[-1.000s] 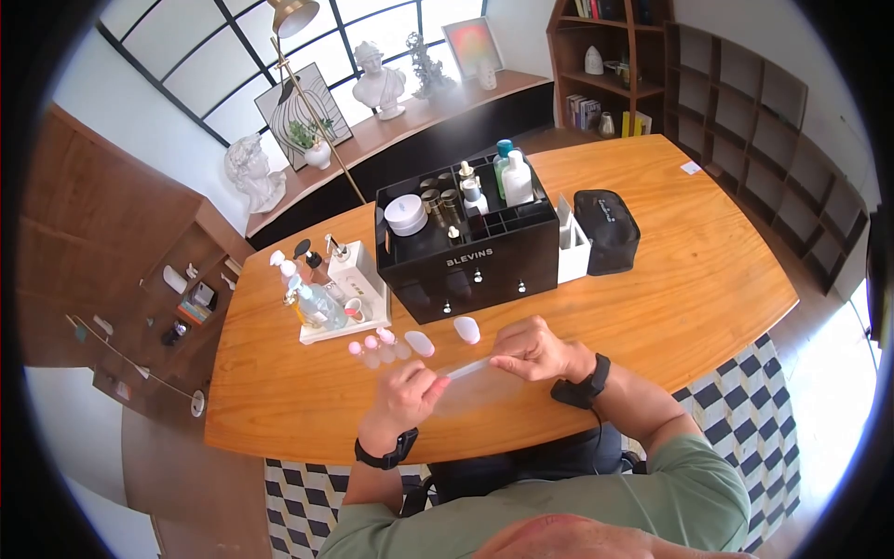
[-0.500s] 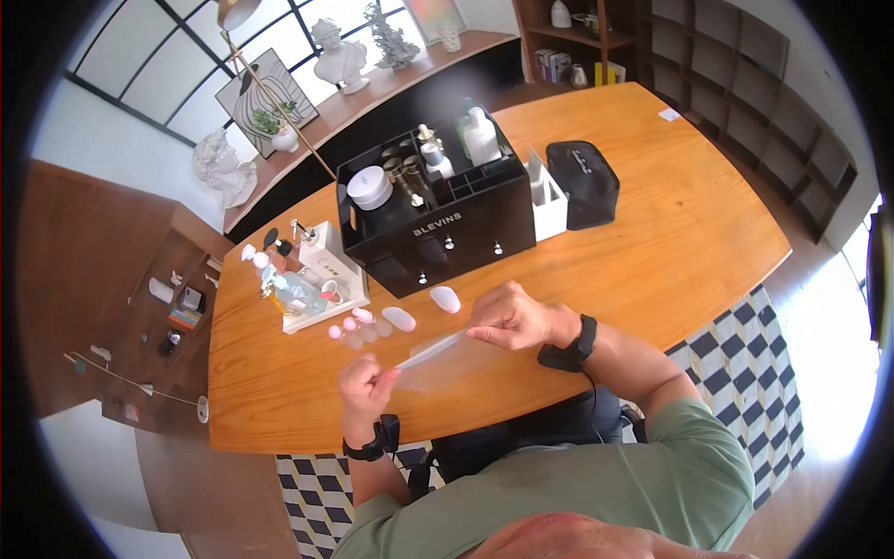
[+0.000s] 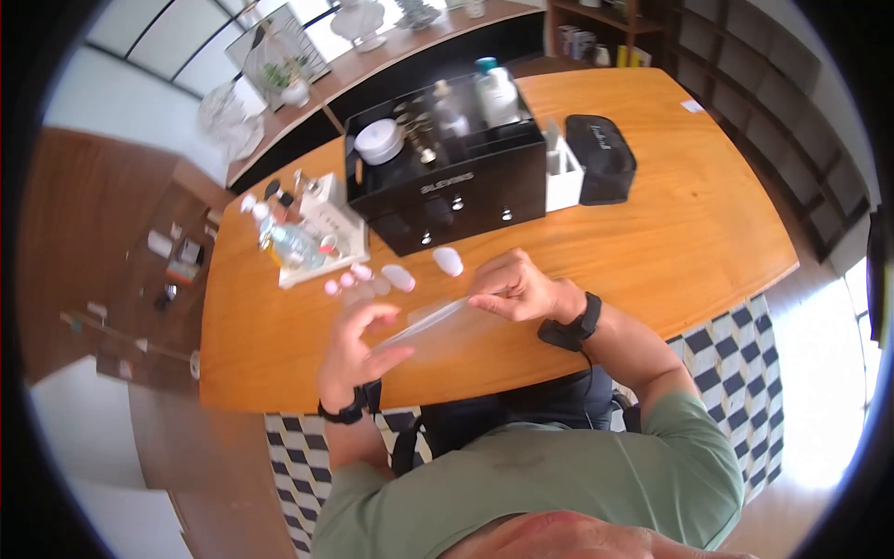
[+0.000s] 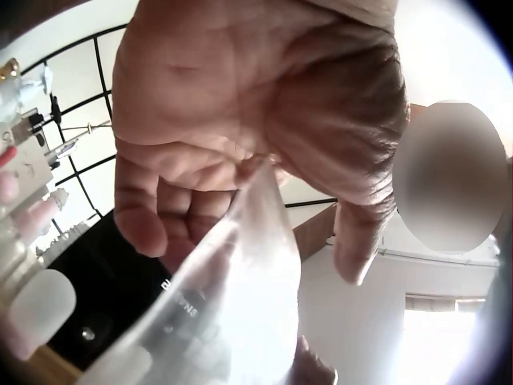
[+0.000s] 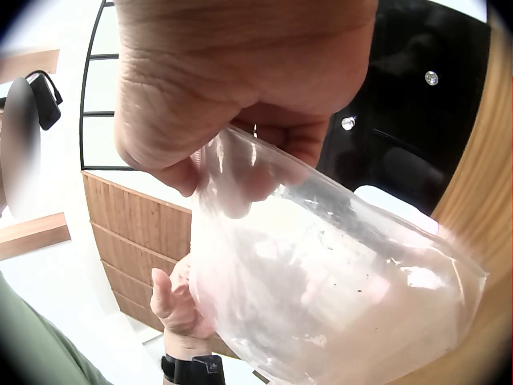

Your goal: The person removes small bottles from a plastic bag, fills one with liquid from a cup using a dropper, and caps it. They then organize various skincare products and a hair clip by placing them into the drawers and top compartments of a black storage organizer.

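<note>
A clear plastic bag [image 3: 436,324] stretches between the two hands above the near part of the table. My right hand [image 3: 518,287] pinches its upper edge with thumb and fingers; in the right wrist view the bag [image 5: 345,289] hangs below that grip. My left hand [image 3: 343,354] is at the other end, thumb and fingers spread apart. Seen from the left wrist, the bag's corner [image 4: 260,208] overlaps the palm side of the fingers. Beyond the hands lie several small pink-capped bottles [image 3: 347,279] and two whitish oval pieces with pink ends, one left [image 3: 398,277], one right [image 3: 448,261].
A black drawer organizer [image 3: 456,219] holding bottles and a white jar [image 3: 379,142] stands behind. Left of it is a white tray [image 3: 321,272] with pump bottles. On its right are a white box [image 3: 564,189] and a black pouch [image 3: 601,168] on the wooden table [image 3: 694,205].
My left hand has gone from pinching the bag's end to spread thumb and fingers. The right hand keeps its pinch. The head view has shifted, and both hands are farther apart than at first.
</note>
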A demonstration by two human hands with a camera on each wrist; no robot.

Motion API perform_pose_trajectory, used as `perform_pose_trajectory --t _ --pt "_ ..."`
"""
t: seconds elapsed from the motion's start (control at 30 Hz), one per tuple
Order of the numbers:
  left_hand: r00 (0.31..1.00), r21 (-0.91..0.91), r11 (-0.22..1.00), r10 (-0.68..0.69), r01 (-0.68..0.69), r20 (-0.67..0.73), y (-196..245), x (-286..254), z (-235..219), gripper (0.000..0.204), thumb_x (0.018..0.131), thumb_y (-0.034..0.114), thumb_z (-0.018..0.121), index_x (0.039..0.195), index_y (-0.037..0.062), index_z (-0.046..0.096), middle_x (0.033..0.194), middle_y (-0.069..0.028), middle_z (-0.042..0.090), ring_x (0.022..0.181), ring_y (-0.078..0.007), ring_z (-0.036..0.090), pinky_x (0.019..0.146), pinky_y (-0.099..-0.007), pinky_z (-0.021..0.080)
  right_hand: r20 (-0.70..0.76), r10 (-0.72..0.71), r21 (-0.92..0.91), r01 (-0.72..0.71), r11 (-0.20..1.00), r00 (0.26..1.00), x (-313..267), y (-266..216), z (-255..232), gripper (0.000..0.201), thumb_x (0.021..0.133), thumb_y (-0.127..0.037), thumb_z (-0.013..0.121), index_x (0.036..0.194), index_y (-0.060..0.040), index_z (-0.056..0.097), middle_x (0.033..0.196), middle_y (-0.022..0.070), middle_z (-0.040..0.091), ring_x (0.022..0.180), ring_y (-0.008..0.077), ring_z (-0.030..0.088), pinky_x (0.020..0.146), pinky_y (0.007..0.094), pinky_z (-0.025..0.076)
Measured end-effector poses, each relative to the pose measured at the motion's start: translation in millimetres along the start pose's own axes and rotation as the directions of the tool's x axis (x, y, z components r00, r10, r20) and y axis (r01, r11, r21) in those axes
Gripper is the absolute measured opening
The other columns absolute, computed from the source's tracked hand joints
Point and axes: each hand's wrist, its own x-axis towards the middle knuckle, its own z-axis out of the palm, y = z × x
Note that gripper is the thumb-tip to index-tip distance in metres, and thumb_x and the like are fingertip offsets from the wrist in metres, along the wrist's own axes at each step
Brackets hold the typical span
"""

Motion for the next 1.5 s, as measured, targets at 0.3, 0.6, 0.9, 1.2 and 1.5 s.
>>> perform_pose_trajectory --t 0.3,0.6,0.9,1.2,1.5 --pt "0.973 0.038 0.988 -0.157 0.153 0.168 18.9 4.1 -19.7 0.015 0.093 0.017 0.075 0.092 0.003 0.071 0.069 -0.0055 0.062 0.061 -0.0166 0.059 0.057 -0.0316 0.043 0.001 0.043 0.028 -0.043 0.999 0.999 -1.9 7.8 -10.2 0.012 0.088 -0.011 0.073 0.085 0.001 0.072 0.076 0.0157 0.07 0.066 0.0293 0.068 0.06 0.0355 0.051" --pt "0.902 -0.345 0.908 -0.337 0.236 -0.27 15.5 30.8 -132.3 0.016 0.103 0.017 0.066 0.095 0.0034 0.067 0.073 0.0078 0.057 0.06 0.0008 0.045 0.055 -0.0185 0.033 -0.001 0.053 0.036 -0.053 0.998 0.999 -1.9 4.6 -0.7 0.017 0.092 -0.013 0.068 0.088 0.0025 0.073 0.078 0.0176 0.07 0.068 0.0326 0.068 0.063 0.0365 0.053" --pt "0.865 -0.066 0.97 -0.239 0.235 -0.441 -52.8 133.7 -174.0 0.021 0.103 0.021 0.067 0.104 0.0002 0.071 0.078 0.0066 0.062 0.066 -0.0013 0.049 0.058 -0.0199 0.036 0.096 0.109 -0.028 -0.106 0.994 0.989 -3.6 5.4 1.0 0.013 0.087 -0.012 0.073 0.086 0.0004 0.074 0.077 0.0167 0.07 0.067 0.0339 0.067 0.063 0.038 0.053" --pt "0.899 0.333 0.863 -0.26 0.38 -0.352 -119.0 194.6 -149.0 0.032 0.094 0.029 0.07 0.091 -0.0023 0.071 0.067 -0.0073 0.066 0.062 -0.0168 0.062 0.063 -0.0337 0.049 0.122 0.092 -0.053 -0.087 0.995 0.988 -7.5 7.4 3.7 0.015 0.088 -0.015 0.074 0.086 -0.0003 0.074 0.075 0.0167 0.07 0.068 0.0345 0.068 0.064 0.0397 0.055" --pt "0.91 0.39 0.823 -0.364 0.413 -0.196 -164.8 185.2 -88.1 0.025 0.095 0.022 0.063 0.086 0.0004 0.07 0.069 -0.0067 0.069 0.059 -0.0157 0.063 0.058 -0.0336 0.049 0.172 0.153 -0.081 -0.141 0.987 0.973 -6.4 5.5 4.2 0.019 0.088 -0.019 0.075 0.086 -0.0004 0.075 0.075 0.0167 0.07 0.068 0.0322 0.069 0.063 0.0391 0.054"
